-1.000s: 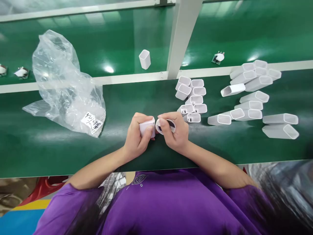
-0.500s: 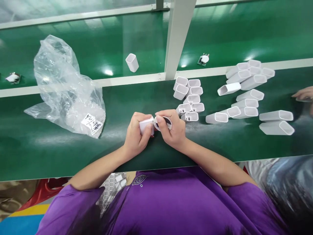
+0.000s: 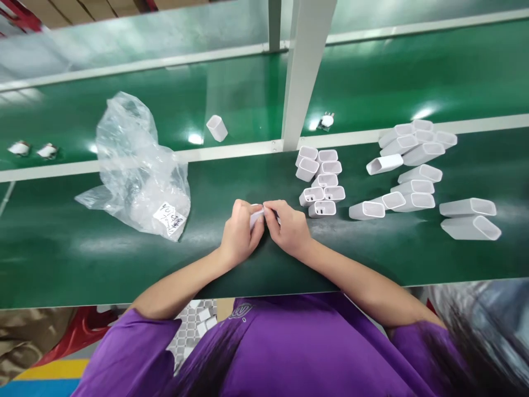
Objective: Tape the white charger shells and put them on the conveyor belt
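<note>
At the near part of the green bench, my left hand (image 3: pixel 240 231) is closed around a small white plastic housing (image 3: pixel 256 217), thumb on the near side. My right hand (image 3: pixel 291 229) meets it fingertip to fingertip, pinching a white piece with a dark strip that is now mostly hidden behind the fingers. The two held parts appear to touch; the contact is covered. To the right of my right hand stands a cluster of open white plastic sleeves (image 3: pixel 322 208), some with small dark slots inside.
A clear plastic bag (image 3: pixel 144 182) with a handwritten label lies left. More white sleeves (image 3: pixel 417 187) stand and lie at the right. Behind a rail and upright post (image 3: pixel 303 77), a green surface carries one white sleeve (image 3: pixel 217 128) and small circuit pieces (image 3: pixel 326 121).
My right hand has turned, hiding the white piece with the dark strip. Circuit pieces behind the rail shifted left. Another person's hand at far right left the view. The camera view tilted up.
</note>
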